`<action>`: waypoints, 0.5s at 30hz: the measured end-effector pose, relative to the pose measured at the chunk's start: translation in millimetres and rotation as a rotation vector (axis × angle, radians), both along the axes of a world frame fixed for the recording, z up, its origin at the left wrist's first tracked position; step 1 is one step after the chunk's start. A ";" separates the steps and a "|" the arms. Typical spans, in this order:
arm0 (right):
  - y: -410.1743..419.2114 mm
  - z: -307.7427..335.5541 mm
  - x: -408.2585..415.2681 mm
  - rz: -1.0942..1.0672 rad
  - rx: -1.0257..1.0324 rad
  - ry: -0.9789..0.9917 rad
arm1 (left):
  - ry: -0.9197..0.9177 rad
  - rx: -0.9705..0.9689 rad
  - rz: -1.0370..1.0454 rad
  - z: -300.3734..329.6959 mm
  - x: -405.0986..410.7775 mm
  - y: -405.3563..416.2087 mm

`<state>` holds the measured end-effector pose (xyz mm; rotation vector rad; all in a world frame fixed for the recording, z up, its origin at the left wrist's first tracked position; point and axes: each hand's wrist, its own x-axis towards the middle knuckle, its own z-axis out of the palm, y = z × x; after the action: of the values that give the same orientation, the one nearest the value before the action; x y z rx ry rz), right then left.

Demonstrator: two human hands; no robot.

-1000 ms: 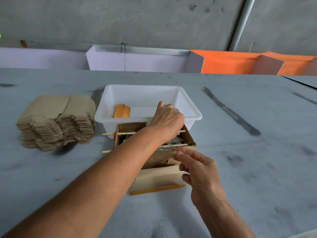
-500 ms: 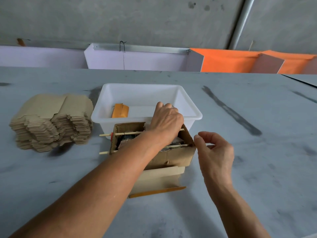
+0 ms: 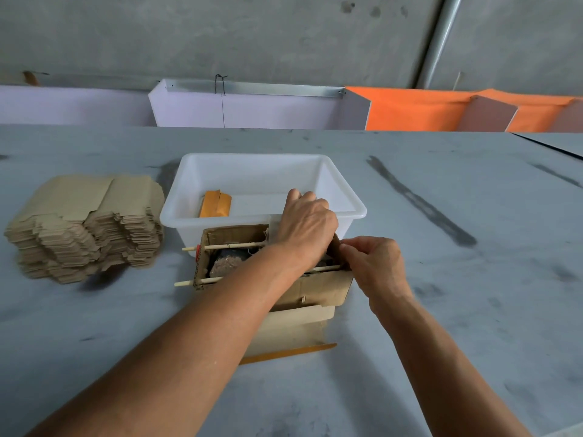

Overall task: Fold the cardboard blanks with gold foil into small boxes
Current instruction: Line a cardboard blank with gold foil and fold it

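- Head view showed your left hand (image 3: 307,223) reaching across into the open cardboard jig box (image 3: 318,288) at the centre of the desk (image 3: 473,342), fingers curled down over its far edge; what that grip closed on was hidden behind your knuckles, so I cannot tell whether it held anything.
- Your right hand (image 3: 375,266) sat at the box's 3 o'clock wall, fingertips pinched together on the end of the near wooden stick (image 3: 202,280) where it came through the cardboard, probably to seat or steady it.
- Two such sticks crossed the box; the far stick (image 3: 227,246) also poked out at 9 o'clock. They looked like forming rails, though that is a guess.
- One blank (image 3: 290,335), gold edge showing, lay flat against the box at 6 o'clock, close for the next fold.
- Your stack of unfolded blanks (image 3: 85,228) waited at 9 o'clock, well apart from the box.
- At 12 o'clock the white tub (image 3: 347,212) touched the box and held one folded gold box (image 3: 216,205), handy for dropping finished pieces.
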<state>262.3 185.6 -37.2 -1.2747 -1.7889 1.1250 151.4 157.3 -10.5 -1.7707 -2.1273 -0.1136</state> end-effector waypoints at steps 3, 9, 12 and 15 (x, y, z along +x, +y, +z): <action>1.6 -0.8 0.2 0.009 0.011 0.001 | -0.030 0.002 -0.008 0.9 3.9 3.5; 4.4 -4.0 -0.4 -0.005 0.000 0.033 | -0.006 0.021 0.016 0.2 0.3 1.5; 4.1 -2.8 -1.1 -0.006 -0.014 0.027 | -0.013 0.039 0.012 -1.7 -1.1 -1.6; 4.2 -1.9 -1.1 -0.014 -0.022 0.019 | 0.004 0.039 0.010 -3.0 -1.9 -3.2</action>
<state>261.2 189.9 -39.1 -1.2831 -1.7559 1.1479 149.5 154.0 -13.5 -1.7368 -2.1167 -0.1481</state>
